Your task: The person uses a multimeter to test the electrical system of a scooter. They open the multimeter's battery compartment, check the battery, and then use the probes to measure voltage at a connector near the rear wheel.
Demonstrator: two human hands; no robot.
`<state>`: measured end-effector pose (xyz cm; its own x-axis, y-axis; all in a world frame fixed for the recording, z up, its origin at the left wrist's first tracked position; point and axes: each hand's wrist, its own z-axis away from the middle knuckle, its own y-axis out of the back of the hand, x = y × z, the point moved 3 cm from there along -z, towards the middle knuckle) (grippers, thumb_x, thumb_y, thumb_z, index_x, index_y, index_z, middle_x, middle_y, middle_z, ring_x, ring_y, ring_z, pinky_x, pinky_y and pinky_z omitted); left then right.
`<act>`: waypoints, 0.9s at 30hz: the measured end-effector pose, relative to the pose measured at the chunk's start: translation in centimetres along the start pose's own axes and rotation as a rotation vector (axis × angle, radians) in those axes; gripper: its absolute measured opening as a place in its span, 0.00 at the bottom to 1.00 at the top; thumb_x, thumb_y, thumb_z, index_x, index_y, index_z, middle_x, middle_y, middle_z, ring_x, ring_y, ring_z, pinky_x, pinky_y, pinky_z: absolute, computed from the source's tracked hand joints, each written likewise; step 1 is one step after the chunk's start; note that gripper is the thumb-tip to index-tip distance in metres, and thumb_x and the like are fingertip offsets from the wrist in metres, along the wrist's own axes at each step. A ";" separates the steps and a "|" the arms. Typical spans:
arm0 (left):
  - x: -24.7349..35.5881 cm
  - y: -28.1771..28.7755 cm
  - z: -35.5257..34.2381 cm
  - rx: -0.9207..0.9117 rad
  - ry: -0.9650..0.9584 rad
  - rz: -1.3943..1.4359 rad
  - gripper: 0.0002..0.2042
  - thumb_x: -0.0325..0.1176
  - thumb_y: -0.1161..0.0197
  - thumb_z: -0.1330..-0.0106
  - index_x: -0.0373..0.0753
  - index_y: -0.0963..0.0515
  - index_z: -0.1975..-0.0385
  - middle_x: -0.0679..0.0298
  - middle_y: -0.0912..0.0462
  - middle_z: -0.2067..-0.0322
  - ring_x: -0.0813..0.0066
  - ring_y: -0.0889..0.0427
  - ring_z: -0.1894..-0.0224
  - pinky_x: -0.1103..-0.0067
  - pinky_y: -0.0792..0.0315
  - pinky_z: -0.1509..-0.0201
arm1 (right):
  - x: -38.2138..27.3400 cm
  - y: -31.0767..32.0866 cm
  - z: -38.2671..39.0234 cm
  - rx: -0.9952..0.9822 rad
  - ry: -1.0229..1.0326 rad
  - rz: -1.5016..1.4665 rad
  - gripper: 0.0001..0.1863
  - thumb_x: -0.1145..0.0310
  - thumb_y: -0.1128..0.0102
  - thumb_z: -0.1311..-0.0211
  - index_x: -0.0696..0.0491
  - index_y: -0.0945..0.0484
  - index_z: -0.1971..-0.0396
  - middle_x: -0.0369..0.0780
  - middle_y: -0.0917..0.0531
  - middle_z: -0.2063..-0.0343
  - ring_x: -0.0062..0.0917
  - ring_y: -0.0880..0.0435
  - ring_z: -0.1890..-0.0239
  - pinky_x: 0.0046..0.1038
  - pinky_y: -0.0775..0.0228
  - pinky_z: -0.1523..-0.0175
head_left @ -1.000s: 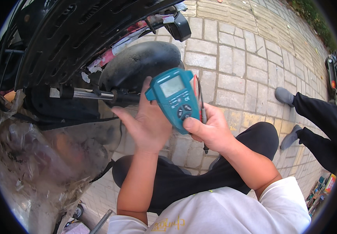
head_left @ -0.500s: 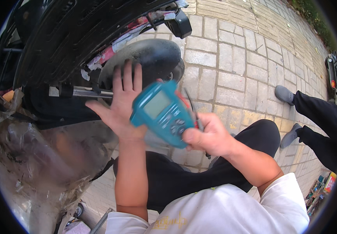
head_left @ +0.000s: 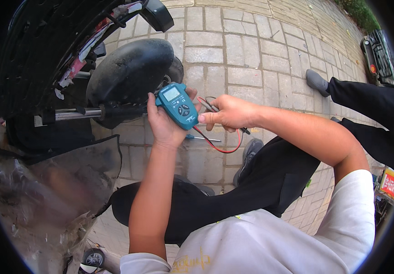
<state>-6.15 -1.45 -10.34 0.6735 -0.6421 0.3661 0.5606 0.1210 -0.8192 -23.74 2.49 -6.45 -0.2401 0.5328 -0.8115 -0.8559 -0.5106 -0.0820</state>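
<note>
My upturned left hand cradles the teal plastic handheld meter; beside it, my right hand grips slim grey-black probes.

Item 1. Tapering handheld meter in teal plastic: small white print above and below its pale rectangular screen, and again near the narrow end; white symbols on the dark rounded buttons. Screen figures too faint to make out.

Item 2. White short-sleeved fabric shirt: yellow line print across the chest; lettering or drawing, cannot tell.

Item 3. Red rectangular panel with yellow border, right edge: white characters, small and slanted.

Item 4. Small white rectangular label on a black cylindrical fitting, left: print too small.
</note>
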 end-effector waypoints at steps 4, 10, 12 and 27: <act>0.3 7.1 -2.5 0.240 -0.059 -0.073 0.31 0.66 0.49 0.35 0.42 0.27 0.52 0.61 0.24 0.60 0.63 0.24 0.50 0.59 0.31 0.44 | 6.5 6.5 -2.6 0.084 -0.173 0.658 0.17 0.58 0.42 0.34 0.60 0.21 0.67 0.39 0.14 0.76 0.25 0.19 0.79 0.31 0.26 0.71; -4.8 15.5 -2.2 0.291 -0.099 -0.337 0.33 0.38 0.36 0.34 0.46 0.46 0.32 0.61 0.31 0.46 0.66 0.26 0.50 0.63 0.25 0.53 | 16.8 3.0 -5.6 0.651 0.462 1.091 0.20 0.58 0.33 0.44 0.56 0.22 0.57 0.46 0.21 0.56 0.41 0.22 0.54 0.38 0.30 0.49; -6.8 16.4 -1.5 0.355 -0.098 -0.313 0.37 0.34 0.36 0.34 0.47 0.51 0.29 0.59 0.33 0.43 0.64 0.26 0.48 0.63 0.25 0.52 | 19.2 -0.7 -7.2 0.408 0.390 0.663 0.19 0.59 0.34 0.42 0.57 0.21 0.58 0.46 0.18 0.61 0.41 0.20 0.58 0.38 0.27 0.52; -8.2 16.1 1.7 0.364 -0.145 -0.946 0.32 0.24 0.38 0.39 0.36 0.39 0.33 0.59 0.22 0.51 0.72 0.25 0.48 0.74 0.33 0.41 | 19.8 -5.6 -10.0 -0.292 0.074 -1.179 0.30 0.53 0.54 0.30 0.56 0.40 0.35 0.55 0.30 0.39 0.46 0.22 0.44 0.45 0.27 0.43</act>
<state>-1.80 7.04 -25.80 -0.0828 -0.4992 0.8625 0.9886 -0.1501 0.0080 -19.11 9.17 -27.89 0.6502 0.7377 -0.1816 -0.3938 0.1228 -0.9109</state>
